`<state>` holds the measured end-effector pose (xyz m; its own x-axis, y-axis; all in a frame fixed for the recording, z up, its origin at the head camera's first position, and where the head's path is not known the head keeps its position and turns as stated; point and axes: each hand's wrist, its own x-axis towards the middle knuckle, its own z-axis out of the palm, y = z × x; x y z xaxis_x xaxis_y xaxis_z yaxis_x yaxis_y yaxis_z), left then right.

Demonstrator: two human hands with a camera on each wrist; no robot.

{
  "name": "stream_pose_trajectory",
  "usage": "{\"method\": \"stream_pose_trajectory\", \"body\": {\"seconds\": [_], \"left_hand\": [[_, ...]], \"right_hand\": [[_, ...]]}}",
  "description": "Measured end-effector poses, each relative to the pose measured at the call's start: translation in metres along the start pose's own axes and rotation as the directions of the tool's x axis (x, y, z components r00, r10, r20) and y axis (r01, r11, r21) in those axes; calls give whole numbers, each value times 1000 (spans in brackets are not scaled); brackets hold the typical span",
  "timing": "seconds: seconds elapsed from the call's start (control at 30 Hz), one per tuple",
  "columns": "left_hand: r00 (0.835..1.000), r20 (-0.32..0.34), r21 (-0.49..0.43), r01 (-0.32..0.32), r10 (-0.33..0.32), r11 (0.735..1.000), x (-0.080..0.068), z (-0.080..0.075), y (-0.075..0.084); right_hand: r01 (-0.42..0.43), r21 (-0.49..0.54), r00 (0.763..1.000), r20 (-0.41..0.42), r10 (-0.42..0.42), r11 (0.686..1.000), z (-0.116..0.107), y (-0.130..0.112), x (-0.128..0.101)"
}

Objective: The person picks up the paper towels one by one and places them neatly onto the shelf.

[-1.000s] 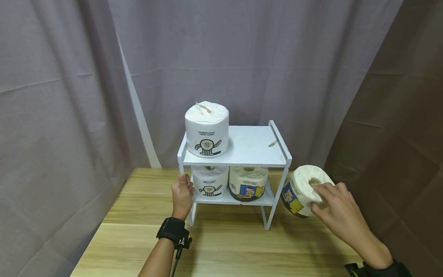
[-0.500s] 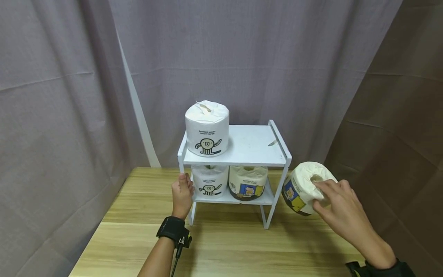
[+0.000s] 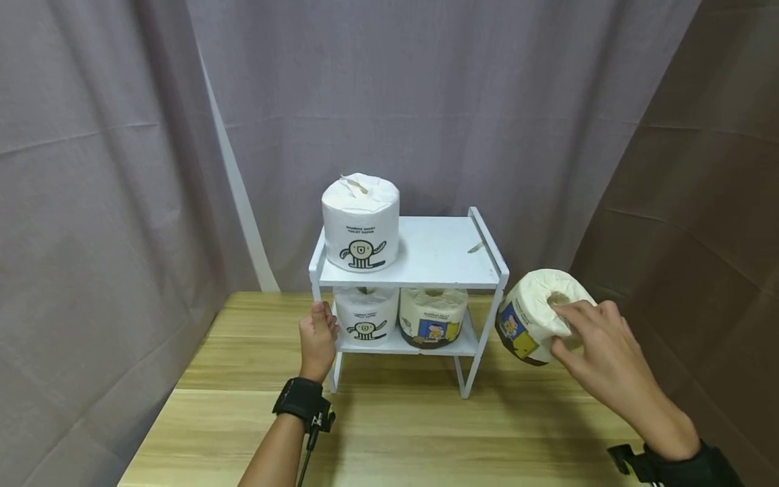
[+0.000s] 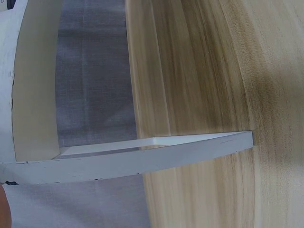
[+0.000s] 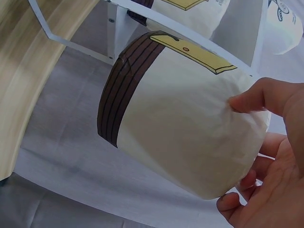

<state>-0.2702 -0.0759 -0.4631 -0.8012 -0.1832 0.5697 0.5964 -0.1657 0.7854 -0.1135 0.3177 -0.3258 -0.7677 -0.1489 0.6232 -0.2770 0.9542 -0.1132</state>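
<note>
My right hand [image 3: 602,352] pinches a cream toilet paper roll [image 3: 532,311], thumb on its side and fingers at the core hole. The roll hangs tilted above the table, just right of a white two-tier rack [image 3: 447,257]. In the right wrist view this roll [image 5: 180,118] shows a brown striped band and a yellow print. My left hand [image 3: 318,341] grips the rack's left upright; the left wrist view has only a sliver of the hand [image 4: 4,209]. One white roll [image 3: 360,226] stands on the top tier's left side. Below it sit a white roll [image 3: 365,318] and a cream roll [image 3: 433,319].
The rack's legs stand on a wooden table [image 3: 395,439]. A grey curtain [image 3: 426,101] hangs behind, and a brownish one [image 3: 700,270] closes the right side. Low side rails [image 3: 489,247] edge the top tier.
My right hand has lifted the cream roll slightly, still tilted beside the rack. The left hand stays on the rack's upright, and the whole head view has shifted a little.
</note>
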Motion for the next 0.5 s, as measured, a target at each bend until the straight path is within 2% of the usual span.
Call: {"method": "stream_pose_trajectory", "body": {"seconds": [0.27, 0.5], "left_hand": [[1000, -5, 6, 3, -3, 1000, 4, -1, 4], [1000, -5, -13, 14, -14, 1000, 0, 0, 2]], "right_hand": [[-10, 3, 1000, -1, 10, 1000, -9, -1, 6], [-8, 6, 1000, -10, 8, 1000, -15, -2, 6]]}}
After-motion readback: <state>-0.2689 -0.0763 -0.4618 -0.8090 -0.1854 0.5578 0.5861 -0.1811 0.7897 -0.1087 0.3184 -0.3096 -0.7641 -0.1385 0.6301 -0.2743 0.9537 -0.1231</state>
